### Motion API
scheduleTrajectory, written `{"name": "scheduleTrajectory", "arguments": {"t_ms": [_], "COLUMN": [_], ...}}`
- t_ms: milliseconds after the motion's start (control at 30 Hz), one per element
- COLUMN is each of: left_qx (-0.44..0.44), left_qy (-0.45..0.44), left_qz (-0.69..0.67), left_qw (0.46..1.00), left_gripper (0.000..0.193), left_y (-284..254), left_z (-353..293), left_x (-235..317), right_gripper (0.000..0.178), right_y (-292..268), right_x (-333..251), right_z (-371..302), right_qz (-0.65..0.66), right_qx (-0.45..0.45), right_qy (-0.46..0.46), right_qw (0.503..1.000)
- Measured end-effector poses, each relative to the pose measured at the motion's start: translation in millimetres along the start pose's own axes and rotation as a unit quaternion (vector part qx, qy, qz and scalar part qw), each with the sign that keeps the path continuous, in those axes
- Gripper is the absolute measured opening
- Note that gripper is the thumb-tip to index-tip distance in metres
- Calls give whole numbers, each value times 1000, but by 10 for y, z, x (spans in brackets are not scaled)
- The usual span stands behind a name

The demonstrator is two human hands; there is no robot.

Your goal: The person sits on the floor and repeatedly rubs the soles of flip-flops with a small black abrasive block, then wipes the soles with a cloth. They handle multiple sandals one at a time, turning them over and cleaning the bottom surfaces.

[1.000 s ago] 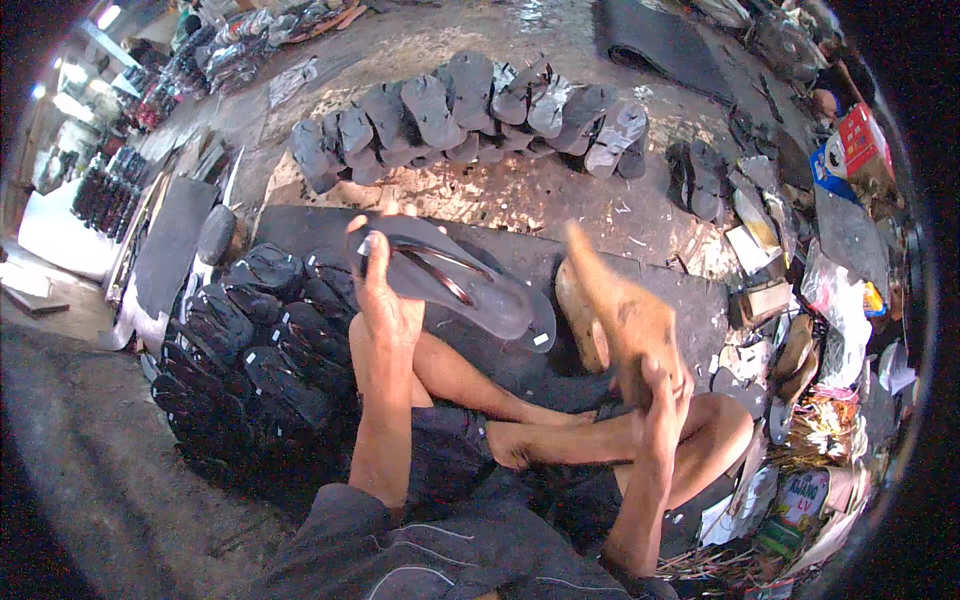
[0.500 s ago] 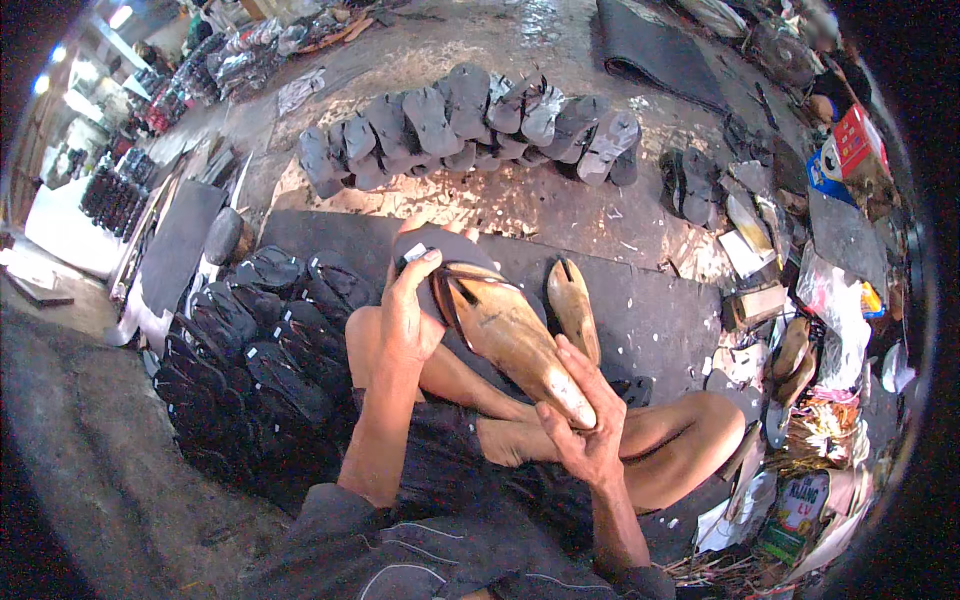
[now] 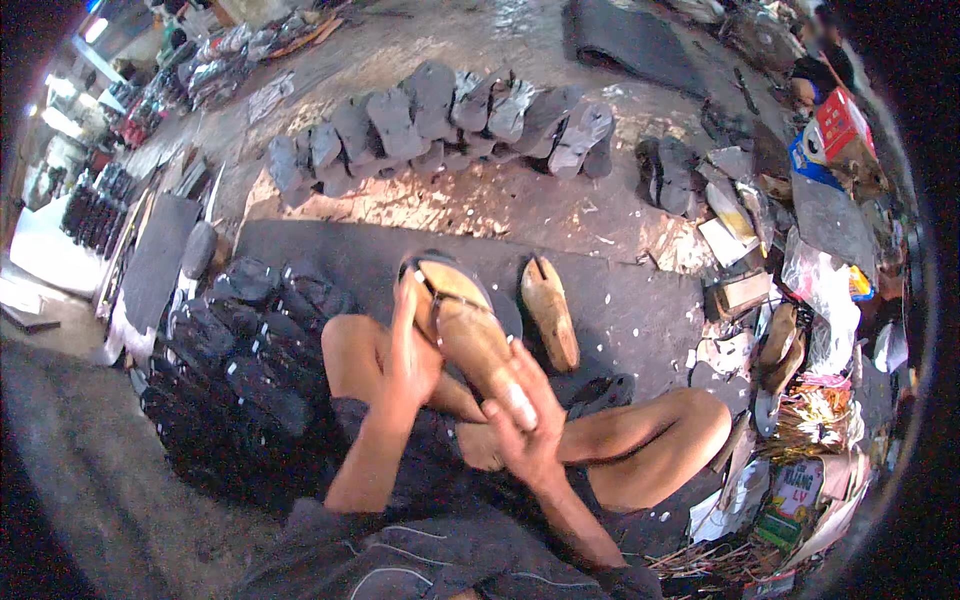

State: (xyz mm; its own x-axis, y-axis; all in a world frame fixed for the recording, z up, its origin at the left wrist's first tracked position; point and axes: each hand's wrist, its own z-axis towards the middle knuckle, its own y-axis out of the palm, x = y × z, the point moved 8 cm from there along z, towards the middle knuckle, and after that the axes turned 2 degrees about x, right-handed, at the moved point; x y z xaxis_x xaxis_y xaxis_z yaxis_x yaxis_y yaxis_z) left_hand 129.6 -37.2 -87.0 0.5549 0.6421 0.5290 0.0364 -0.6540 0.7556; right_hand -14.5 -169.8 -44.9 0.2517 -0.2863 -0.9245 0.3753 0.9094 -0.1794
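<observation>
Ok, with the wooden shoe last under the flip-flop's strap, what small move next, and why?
Probably a gentle push by the right hand on the wooden shoe last toward the toe, with the left hand bracing the black flip-flop. The last's front lies under the thong strap, the right hand cups its heel end, and the left holds the flip-flop near its toe.

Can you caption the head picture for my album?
Left hand on a dark flip-flop, right hand gripping the wooden last under its strap; a second last lies on the dark mat.
</observation>
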Motion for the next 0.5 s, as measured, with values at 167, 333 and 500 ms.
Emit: {"name": "scheduleTrajectory", "arguments": {"t_ms": [167, 333, 500], "left_qx": [107, 7, -13], "left_qy": [-66, -120, -159], "left_qz": [64, 50, 57], "left_qw": [990, 991, 985], "left_gripper": [54, 65, 63], "left_y": [-487, -77, 134], "left_z": [-378, -667, -786], "left_x": [-459, -416, -302], "right_gripper": [49, 42, 38], "right_y": [179, -68, -5], "right_x": [-37, 562, 571], "right_z": [-94, -190, -345], "right_qz": [101, 166, 306], "right_qx": [-133, 3, -18], "right_qy": [61, 311, 360], "right_qw": [984, 936, 881]}}
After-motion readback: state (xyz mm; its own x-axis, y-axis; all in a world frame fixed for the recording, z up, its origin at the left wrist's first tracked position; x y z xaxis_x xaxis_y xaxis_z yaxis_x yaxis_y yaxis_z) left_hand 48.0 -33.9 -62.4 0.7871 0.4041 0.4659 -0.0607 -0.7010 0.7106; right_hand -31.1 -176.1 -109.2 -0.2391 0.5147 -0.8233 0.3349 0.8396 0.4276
